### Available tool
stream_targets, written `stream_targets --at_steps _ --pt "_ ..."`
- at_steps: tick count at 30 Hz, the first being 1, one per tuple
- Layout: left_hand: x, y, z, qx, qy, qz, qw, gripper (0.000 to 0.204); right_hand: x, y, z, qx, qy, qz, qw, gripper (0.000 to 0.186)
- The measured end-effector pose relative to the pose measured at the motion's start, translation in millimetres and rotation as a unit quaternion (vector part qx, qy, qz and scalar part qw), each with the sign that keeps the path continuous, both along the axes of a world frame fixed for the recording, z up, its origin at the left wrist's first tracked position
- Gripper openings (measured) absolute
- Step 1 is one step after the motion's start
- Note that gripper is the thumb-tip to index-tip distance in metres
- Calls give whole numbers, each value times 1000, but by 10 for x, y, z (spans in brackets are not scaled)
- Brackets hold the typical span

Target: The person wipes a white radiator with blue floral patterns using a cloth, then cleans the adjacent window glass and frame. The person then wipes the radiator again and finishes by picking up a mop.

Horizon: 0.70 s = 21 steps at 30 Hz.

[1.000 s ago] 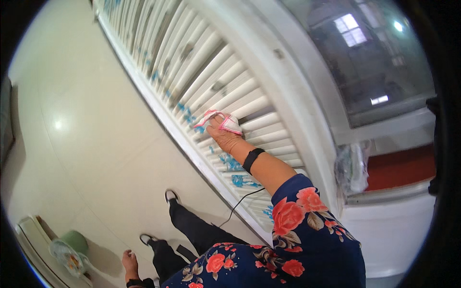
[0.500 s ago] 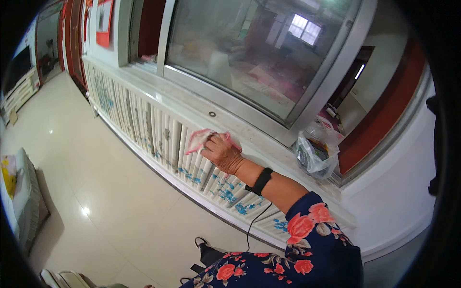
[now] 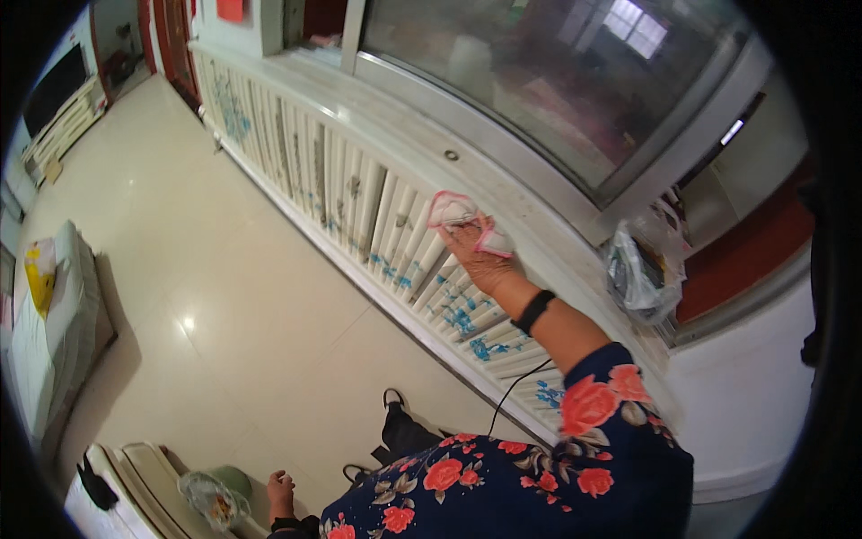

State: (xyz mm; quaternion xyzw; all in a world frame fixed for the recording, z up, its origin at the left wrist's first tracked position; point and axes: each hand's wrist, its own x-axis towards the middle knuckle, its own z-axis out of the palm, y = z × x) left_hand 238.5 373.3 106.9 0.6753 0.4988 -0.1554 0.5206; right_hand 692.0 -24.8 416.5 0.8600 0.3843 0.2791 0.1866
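My right hand (image 3: 478, 256) presses a white cloth with a pink edge (image 3: 452, 209) onto the white ledge above the radiator. Its fingers lie along the cloth, which bunches out on both sides of them. White radiator fins (image 3: 395, 216) with blue flower patterns stand below the ledge (image 3: 395, 135). At the lower edge, my left hand (image 3: 280, 492) hangs low with loosely curled fingers, and nothing shows in it. A black band circles each wrist.
A sliding window (image 3: 539, 81) in a metal frame rises behind the ledge. On the sill to the right sits a clear plastic bag (image 3: 642, 274) of things. A bin with a plastic liner (image 3: 215, 497) stands at lower left; a covered couch (image 3: 76, 314) is farther left.
My right hand has slid the cloth toward me along the ledge, its fingers now flatter. The view has shifted, and my left hand and the lined bin have come into sight.
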Motion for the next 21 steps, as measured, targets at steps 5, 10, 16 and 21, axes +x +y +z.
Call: stream_targets --at_steps 5,10,16,21 --pt "-313 -403 97 -75 21 24 997 31 -10 -52 149 -75 85 -40 993 41" --pt "-186 -653 149 -136 28 84 987 32 302 246 21 -78 33 -5 996 36" --pt "541 -708 109 -101 -6 102 990 33 753 669 -600 -180 27 -109 977 27" --pt "824 -492 167 -102 -20 50 993 35 806 775 -725 -20 251 -8 968 29"
